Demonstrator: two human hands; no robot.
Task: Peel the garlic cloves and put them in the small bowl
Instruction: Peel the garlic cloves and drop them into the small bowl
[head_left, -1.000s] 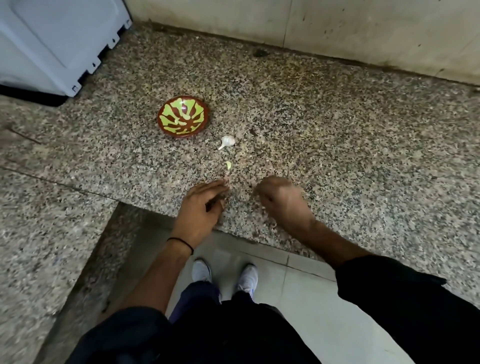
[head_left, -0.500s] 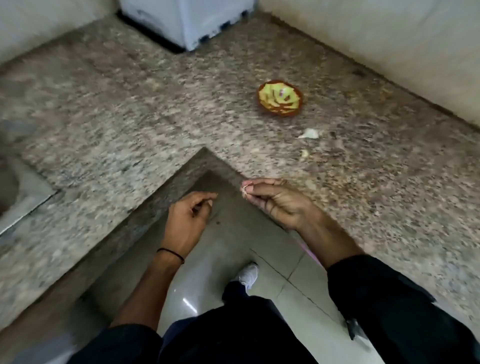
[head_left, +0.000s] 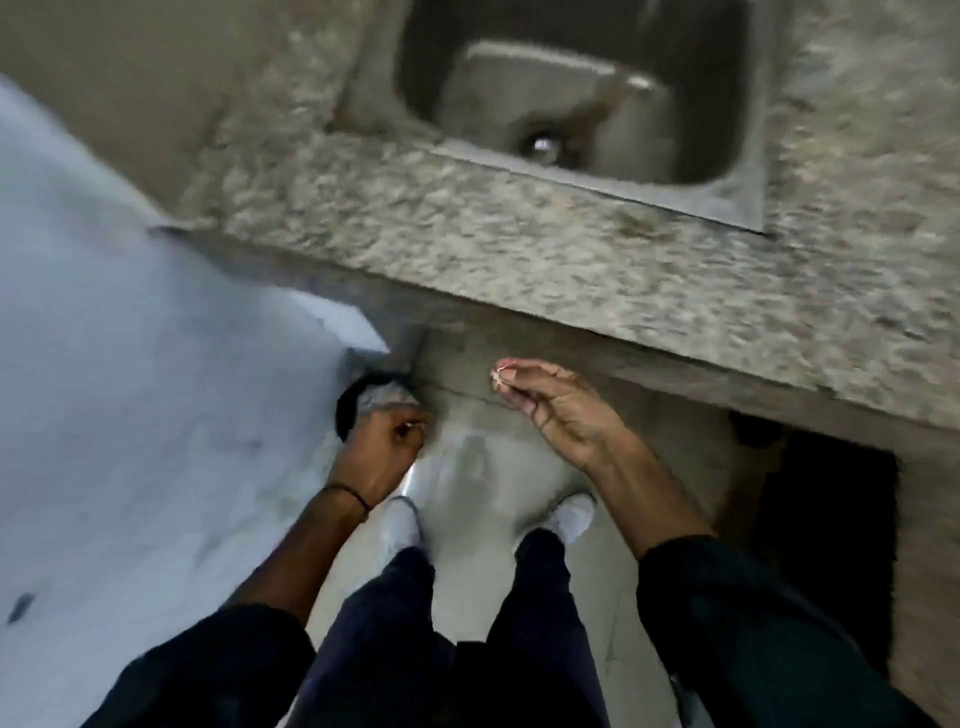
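Observation:
My right hand (head_left: 561, 410) is held in the air in front of the counter edge and pinches a few pale scraps of garlic peel (head_left: 498, 372) between thumb and fingertips. Lower left, my left hand (head_left: 387, 444) is curled tight, with a small pale speck of peel showing at its fingertips. It hovers just over a dark round bin (head_left: 350, 402) on the floor. The small bowl and the garlic cloves are out of view. The whole frame is blurred by motion.
A steel sink (head_left: 582, 104) is set into the speckled granite counter (head_left: 519, 249) ahead. A large white appliance (head_left: 130, 389) fills the left side. My feet stand on a tiled floor (head_left: 478, 467), and a dark opening (head_left: 826, 519) lies under the counter at right.
The view has swung left from the bowl and garlic to the sink. Both hands left the counter and now hang over the floor, the left one lowered to the bin.

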